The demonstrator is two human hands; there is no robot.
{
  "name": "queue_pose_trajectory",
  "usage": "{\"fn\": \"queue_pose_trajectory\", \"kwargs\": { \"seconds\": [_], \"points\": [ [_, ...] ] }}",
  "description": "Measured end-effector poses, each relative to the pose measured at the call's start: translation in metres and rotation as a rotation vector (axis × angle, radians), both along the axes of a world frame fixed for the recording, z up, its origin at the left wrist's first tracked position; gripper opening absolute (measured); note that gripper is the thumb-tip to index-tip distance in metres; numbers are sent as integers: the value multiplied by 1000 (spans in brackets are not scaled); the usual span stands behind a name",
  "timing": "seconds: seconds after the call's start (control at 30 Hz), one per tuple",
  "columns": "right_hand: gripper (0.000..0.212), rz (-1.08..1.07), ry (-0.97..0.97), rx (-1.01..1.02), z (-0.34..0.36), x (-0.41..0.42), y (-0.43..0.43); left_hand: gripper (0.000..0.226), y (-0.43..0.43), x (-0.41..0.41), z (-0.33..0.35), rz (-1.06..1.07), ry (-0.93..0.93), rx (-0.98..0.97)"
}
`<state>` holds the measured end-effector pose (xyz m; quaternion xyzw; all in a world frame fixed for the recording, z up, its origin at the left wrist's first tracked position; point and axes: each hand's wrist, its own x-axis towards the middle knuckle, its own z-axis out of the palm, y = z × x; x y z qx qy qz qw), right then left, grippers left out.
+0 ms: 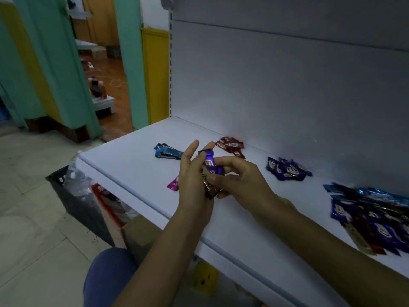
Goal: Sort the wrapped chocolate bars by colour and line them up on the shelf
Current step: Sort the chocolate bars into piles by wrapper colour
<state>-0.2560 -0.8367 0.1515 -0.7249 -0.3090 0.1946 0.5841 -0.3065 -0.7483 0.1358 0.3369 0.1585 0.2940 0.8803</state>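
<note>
Fingers (pixel 228 161) of your right hand (pixel 239 182) pinch a purple bar (pixel 209 163) from the bunch (pixel 210 190) against your straight-fingered left hand (pixel 192 180), before the red pile (pixel 231 146); blue pile (pixel 168 151) and purple pile (pixel 285 169) flank it, mixed heap (pixel 371 216) unsorted.

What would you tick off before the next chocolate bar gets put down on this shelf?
1. Bars secure: held bars sit between left hand and right hand, whose fingers pinch the purple one: ok.
2. Top bar's colour readable: purple: ok.
3. Matching group exists: purple pile near the back wall of the shelf: ok.
4. How many bars are held: partly hidden: cannot tell.
5. Groups lined up: purple pile, red pile and blue pile are loose heaps: not ok.
6. Sorting finished: mixed pile lies unsorted at the right: not ok.
</note>
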Motion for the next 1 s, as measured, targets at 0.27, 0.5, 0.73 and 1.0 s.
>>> {"fn": "queue_pose_trajectory", "kwargs": {
  "seconds": [0.27,0.5,0.73,1.0],
  "points": [
    [23,-216,-207,37,-21,30,-35,31,-33,17,-20,-149,166,79],
    [16,-102,-153,-52,-15,51,-45,21,-35,27,-26,-146,195,196],
    [5,-234,-37,6,-15,63,-54,20,-41,42,-25,-174,255,392],
    [10,-607,-383,-56,-35,117,-91,19,-44,63,-42,-90,260,546]
  ]
}}
